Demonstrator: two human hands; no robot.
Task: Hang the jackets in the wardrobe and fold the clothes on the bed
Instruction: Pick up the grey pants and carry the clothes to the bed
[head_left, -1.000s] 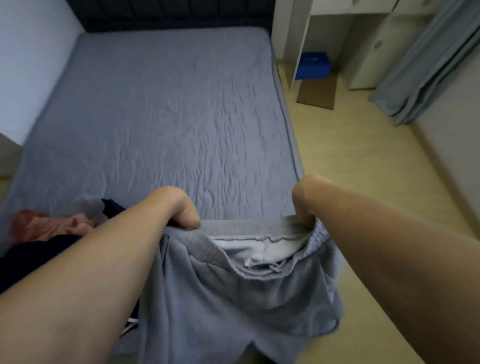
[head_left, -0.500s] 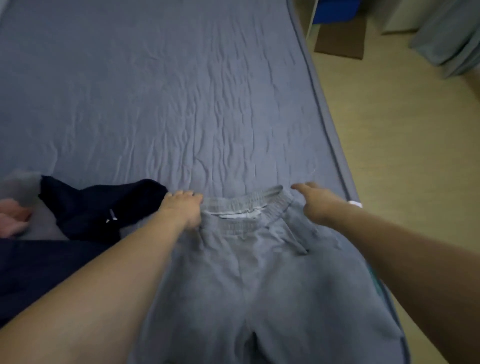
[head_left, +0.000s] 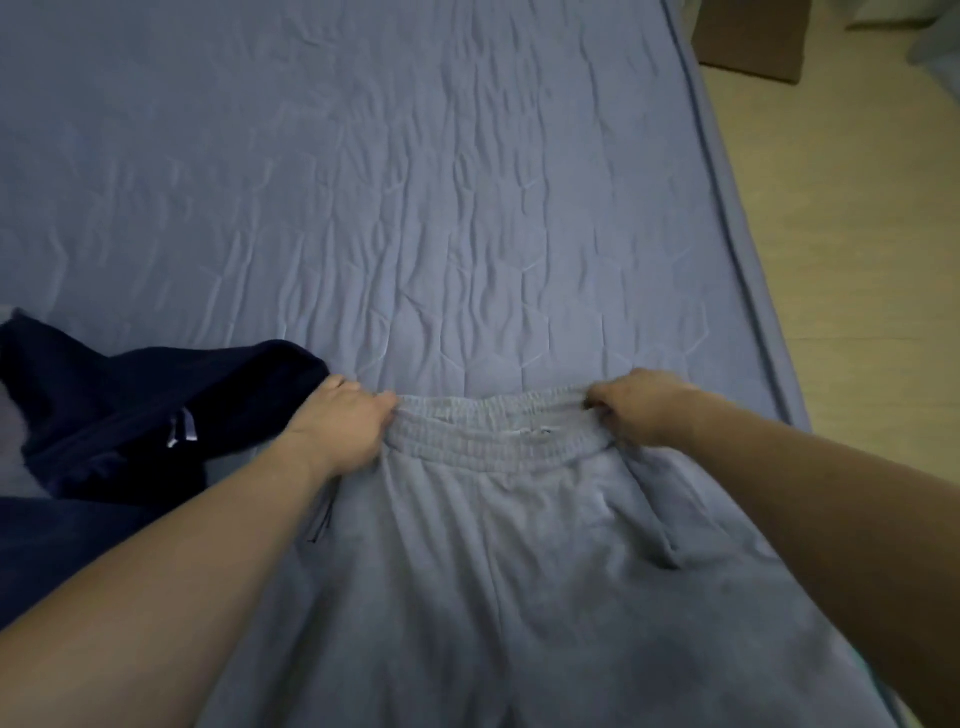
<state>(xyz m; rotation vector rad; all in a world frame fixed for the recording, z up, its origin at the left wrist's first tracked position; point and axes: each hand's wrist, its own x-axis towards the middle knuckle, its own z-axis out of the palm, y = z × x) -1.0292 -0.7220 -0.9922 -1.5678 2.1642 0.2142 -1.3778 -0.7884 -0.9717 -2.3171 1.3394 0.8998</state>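
Note:
A pair of grey sweatpants (head_left: 519, 561) lies flat on the blue-grey bed (head_left: 415, 182), waistband away from me and legs running off the bottom of the view. My left hand (head_left: 345, 423) grips the left end of the elastic waistband. My right hand (head_left: 636, 410) grips the right end, fingers curled into the fabric. A dark navy garment (head_left: 130, 415) with a small white label is crumpled to the left, touching my left hand.
The bed's right edge (head_left: 737, 249) runs along the pale wooden floor (head_left: 857, 234). A brown cardboard piece (head_left: 748, 36) lies on the floor at the top right. A bit of light grey cloth (head_left: 13, 441) shows at the far left edge.
The sweatpants went from held up in the air to laid flat on the bed. My right hand, open on the fabric half a second ago, now grips the waistband. The view tilted down.

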